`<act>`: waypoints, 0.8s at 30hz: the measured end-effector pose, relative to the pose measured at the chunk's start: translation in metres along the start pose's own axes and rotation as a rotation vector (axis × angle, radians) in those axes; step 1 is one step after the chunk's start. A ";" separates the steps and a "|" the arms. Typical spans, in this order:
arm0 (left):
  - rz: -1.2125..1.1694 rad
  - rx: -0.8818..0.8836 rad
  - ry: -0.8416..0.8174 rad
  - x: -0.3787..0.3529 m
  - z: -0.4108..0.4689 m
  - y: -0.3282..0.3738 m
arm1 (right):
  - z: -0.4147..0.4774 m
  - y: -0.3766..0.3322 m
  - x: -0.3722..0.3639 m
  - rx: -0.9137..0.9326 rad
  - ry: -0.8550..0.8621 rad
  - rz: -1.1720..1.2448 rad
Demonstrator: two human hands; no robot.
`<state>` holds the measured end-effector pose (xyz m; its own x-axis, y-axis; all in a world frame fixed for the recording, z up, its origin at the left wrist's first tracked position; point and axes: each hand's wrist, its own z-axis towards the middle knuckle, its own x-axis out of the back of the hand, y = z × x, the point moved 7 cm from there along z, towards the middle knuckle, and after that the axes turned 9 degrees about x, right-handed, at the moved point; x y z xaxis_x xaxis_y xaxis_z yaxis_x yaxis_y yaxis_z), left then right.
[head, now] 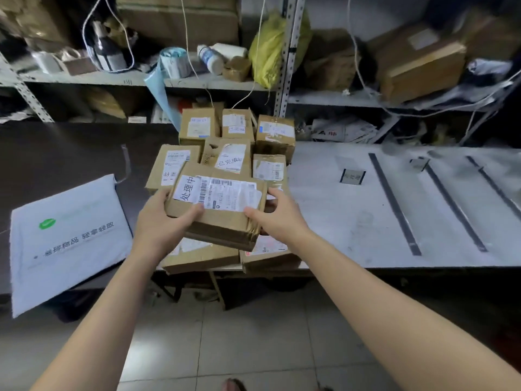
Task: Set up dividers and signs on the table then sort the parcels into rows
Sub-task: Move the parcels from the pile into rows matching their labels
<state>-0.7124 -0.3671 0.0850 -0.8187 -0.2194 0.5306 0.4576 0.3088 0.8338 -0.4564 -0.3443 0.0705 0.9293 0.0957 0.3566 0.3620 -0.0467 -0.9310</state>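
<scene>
**A:** Which way does the box point?

**B:** The brown parcel (217,210) lies flat with its label side up. Its long side runs from left to right, and the right end sits a bit farther from the person. The big label reads 处理中.

**A:** Where is it next to the hands?

**B:** It sits between them. The left hand (160,218) is at the left end and the right hand (277,213) is at the right end. It is up above the pile of parcels (231,142), at the near edge of the white table (338,221).

**A:** What do the fingers do?

**B:** Both hands are spread wide and pressed on the box. Each thumb lies on top by the label. The other fingers wrap round the ends, so I cannot see them all.

**A:** What else is there?

**B:** Three dark divider strips (394,204) and a small sign (352,176) lie on the white table, well off to the right. A white mailer bag (67,238) lies to the left.
</scene>
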 end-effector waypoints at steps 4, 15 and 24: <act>0.005 -0.088 -0.064 -0.055 -0.021 0.056 | -0.018 0.012 0.075 -0.020 0.100 0.050; 0.095 -0.320 -0.243 -0.277 -0.098 0.209 | -0.079 0.093 0.328 -0.024 0.360 0.051; 0.153 -0.459 -0.388 -0.425 -0.133 0.313 | -0.105 0.158 0.476 -0.096 0.548 0.120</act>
<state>-0.1750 -0.2999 0.1410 -0.7592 0.1748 0.6270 0.6116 -0.1379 0.7790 0.0504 -0.4109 0.1016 0.8569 -0.4443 0.2614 0.2331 -0.1182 -0.9652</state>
